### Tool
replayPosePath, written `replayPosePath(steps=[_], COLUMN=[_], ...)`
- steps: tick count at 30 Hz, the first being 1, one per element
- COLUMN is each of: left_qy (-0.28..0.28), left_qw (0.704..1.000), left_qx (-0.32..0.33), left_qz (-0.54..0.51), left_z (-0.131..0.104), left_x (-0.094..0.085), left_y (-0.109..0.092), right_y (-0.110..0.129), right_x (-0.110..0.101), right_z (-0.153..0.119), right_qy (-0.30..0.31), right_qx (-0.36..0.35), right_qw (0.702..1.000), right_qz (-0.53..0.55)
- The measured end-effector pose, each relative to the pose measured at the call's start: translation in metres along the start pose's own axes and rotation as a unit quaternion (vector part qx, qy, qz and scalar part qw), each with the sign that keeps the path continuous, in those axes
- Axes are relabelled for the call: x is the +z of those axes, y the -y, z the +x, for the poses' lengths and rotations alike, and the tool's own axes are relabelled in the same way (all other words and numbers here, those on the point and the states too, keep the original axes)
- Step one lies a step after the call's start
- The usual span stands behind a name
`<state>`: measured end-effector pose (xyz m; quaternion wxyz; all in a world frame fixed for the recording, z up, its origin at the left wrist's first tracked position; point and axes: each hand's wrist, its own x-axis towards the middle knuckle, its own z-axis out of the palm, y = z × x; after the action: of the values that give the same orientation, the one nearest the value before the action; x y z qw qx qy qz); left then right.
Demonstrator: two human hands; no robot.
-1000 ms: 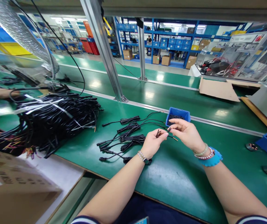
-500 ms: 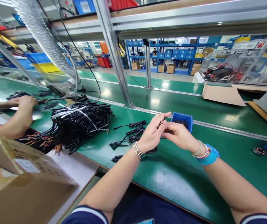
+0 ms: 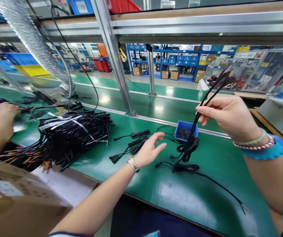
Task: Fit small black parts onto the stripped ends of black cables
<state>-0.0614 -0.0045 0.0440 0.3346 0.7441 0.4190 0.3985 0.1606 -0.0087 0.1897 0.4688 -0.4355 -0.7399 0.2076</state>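
My right hand is raised at the right, pinching black cables near their upper ends. Their coiled part hangs down over the table, in front of the blue bin. My left hand is open and empty, its fingers spread above the table. Beside it lie several coiled black cables. Another coiled cable rests on the green surface below the held ones, with its stripped end stretching to the lower right. A small blue bin with small dark pieces stands behind the hanging cables.
A large bundle of black cables tied with white strips lies at left. In front of it stands a cardboard box. Another person's hand works at far left. A metal post rises from the table's back rail.
My hands were together near the blue bin and have parted. The right hand has lifted cables up to the right; the left has opened and moved left. A coiled cable now shows on the table at right.
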Motion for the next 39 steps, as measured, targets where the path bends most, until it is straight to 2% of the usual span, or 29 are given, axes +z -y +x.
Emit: replayPosePath(steps=[2,4,7,9,11,14,16,18,20,22,24,26,28,31,34,36,38,39], left_qy=[0.062,0.119,0.172,0.196,0.213,0.220,0.213,0.195,0.173,0.151,0.129,0.122,0.143,0.203,0.250,0.268,0.265,0.255], left_qw=[0.995,0.981,0.946,0.925,0.909,0.896,0.897,0.903,0.904,0.897,0.883,0.874,0.879,0.894,0.890,0.885,0.896,0.911], left_qx=[-0.006,0.054,0.150,0.171,0.169,0.158,0.136,0.090,0.042,0.010,0.007,0.032,0.070,0.124,0.151,0.164,0.157,0.134], left_qz=[0.073,0.143,0.232,0.278,0.316,0.352,0.362,0.373,0.389,0.415,0.452,0.470,0.450,0.381,0.351,0.344,0.320,0.297], left_z=[-0.014,-0.024,-0.027,-0.023,-0.018,-0.017,-0.023,-0.034,-0.049,-0.064,-0.073,-0.074,-0.067,-0.047,-0.030,-0.024,-0.021,-0.019], left_x=[0.019,0.042,0.078,0.098,0.111,0.107,0.087,0.058,0.025,-0.003,-0.019,-0.018,0.000,0.045,0.086,0.100,0.102,0.098], left_y=[0.020,0.025,0.018,0.012,0.010,0.017,0.026,0.036,0.046,0.052,0.052,0.045,0.036,0.024,0.022,0.025,0.028,0.028], right_y=[0.004,0.003,-0.009,-0.019,-0.029,-0.044,-0.063,-0.096,-0.144,-0.200,-0.255,-0.298,-0.327,-0.347,-0.346,-0.337,-0.318,-0.306], right_x=[-0.014,-0.029,-0.045,-0.044,-0.036,-0.025,-0.024,-0.027,-0.028,-0.024,-0.017,-0.011,-0.009,-0.013,-0.023,-0.030,-0.034,-0.034], right_z=[0.006,0.020,0.058,0.091,0.124,0.168,0.189,0.199,0.194,0.175,0.146,0.114,0.088,0.063,0.051,0.046,0.044,0.044], right_qy=[-0.029,-0.070,-0.124,-0.144,-0.153,-0.183,-0.222,-0.250,-0.261,-0.271,-0.278,-0.293,-0.299,-0.275,-0.210,-0.158,-0.113,-0.097], right_qx=[-0.019,-0.050,-0.065,-0.033,0.004,0.025,0.034,0.053,0.105,0.218,0.290,0.344,0.388,0.432,0.463,0.470,0.454,0.441], right_qw=[0.999,0.994,0.988,0.988,0.987,0.983,0.971,0.957,0.943,0.907,0.883,0.860,0.844,0.837,0.849,0.862,0.882,0.891], right_qz=[-0.038,-0.065,-0.058,-0.051,-0.039,0.023,0.083,0.133,0.178,0.238,0.243,0.235,0.220,0.192,0.148,0.103,0.054,0.039])
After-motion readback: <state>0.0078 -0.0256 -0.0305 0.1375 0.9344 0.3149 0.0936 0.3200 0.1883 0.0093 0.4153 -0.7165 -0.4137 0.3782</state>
